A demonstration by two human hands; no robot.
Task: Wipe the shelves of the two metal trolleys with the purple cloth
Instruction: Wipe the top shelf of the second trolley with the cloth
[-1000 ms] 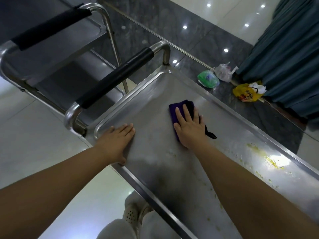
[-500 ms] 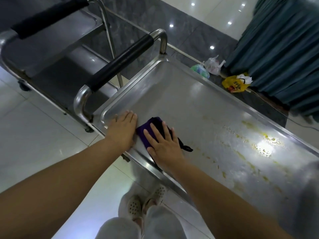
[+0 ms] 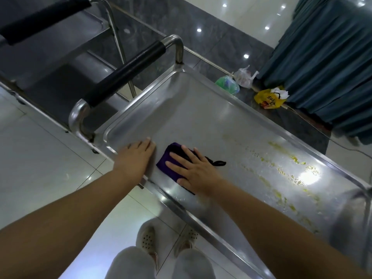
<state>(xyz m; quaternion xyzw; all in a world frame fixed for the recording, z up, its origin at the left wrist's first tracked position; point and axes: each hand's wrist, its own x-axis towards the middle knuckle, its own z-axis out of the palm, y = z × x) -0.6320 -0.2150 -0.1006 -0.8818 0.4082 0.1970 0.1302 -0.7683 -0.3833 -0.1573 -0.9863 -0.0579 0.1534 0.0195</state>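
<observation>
The right hand (image 3: 198, 172), fingers spread, pressed the purple cloth (image 3: 167, 164) flat near the front edge of the near trolley's top shelf (image 3: 191, 109), the left hand (image 3: 134, 156) lying flat at the front left corner, so wiping seemed under way, with the next stroke probably running right over open metal to the yellow residue (image 3: 281, 170).

Nothing's really reading clearly here. The yellow plastic bag (image 3: 268, 99) on the floor is showing some red printed characters, but they're coming out too small and blurry to make out.
</observation>
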